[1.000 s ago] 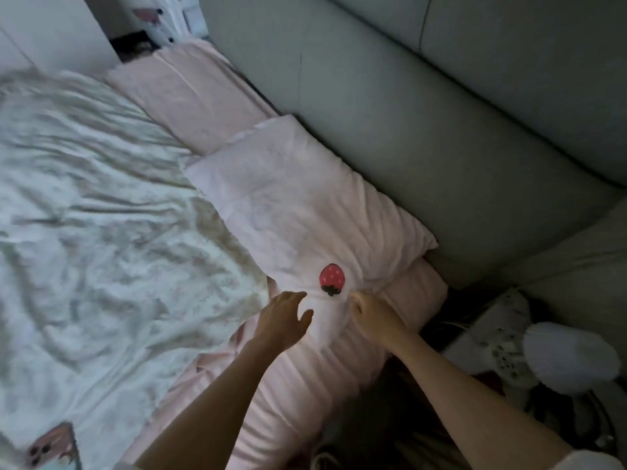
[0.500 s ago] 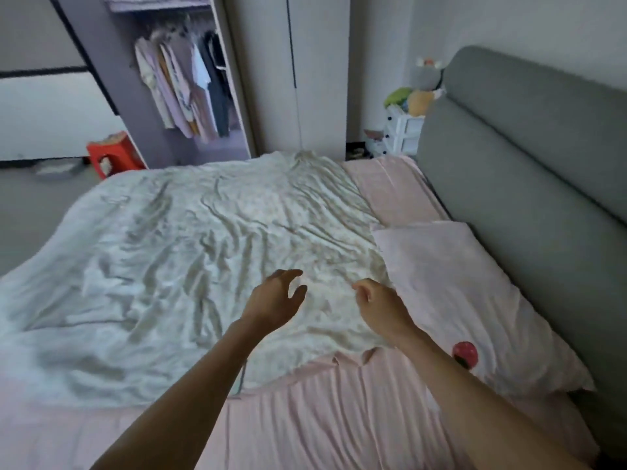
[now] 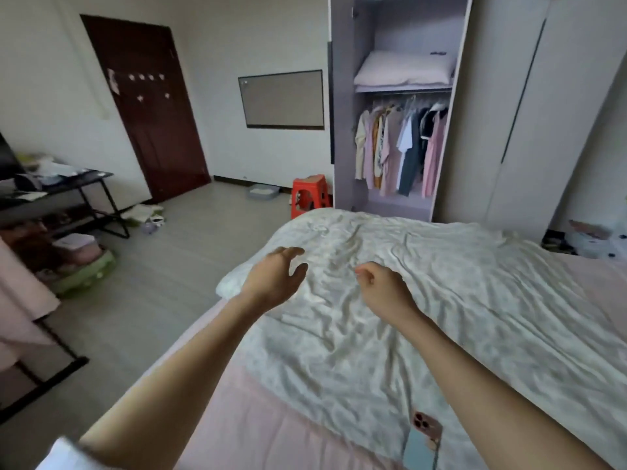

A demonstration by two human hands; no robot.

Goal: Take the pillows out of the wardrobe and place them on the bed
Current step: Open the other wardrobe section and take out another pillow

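At the left of the frame a dark desk (image 3: 61,184) makes a cluttered surface, and below it a green tub (image 3: 84,269) and loose bags (image 3: 146,212) lie on the floor (image 3: 190,239). These narrow the walking lane beside the bed; a hurried step that way could catch a foot. The middle of the floor toward the dark door (image 3: 146,106) looks open, so that is the easier path round the bed's foot.

In the centre the left hand (image 3: 274,278) hangs over the crumpled white quilt (image 3: 424,300) with fingers spread and loose, its grip released and empty. Just right of it the right hand (image 3: 383,288) has its fingers curled in, clenched on nothing I can see.

A red stool (image 3: 308,195) stands close to the wardrobe's left corner, near the bed's foot; it is the likeliest thing to trip on or knock when reaching up.

In the upper right, the open wardrobe (image 3: 342,130) holds the remaining pillow (image 3: 403,69) on the shelf above the hanging clothes (image 3: 400,150). Pulled carelessly, the pillow could drag folded bedding under it off the shelf edge.

At the bottom right a phone (image 3: 424,439) lies on the bed (image 3: 271,429); a pillow dropped there could bury it or push it off.
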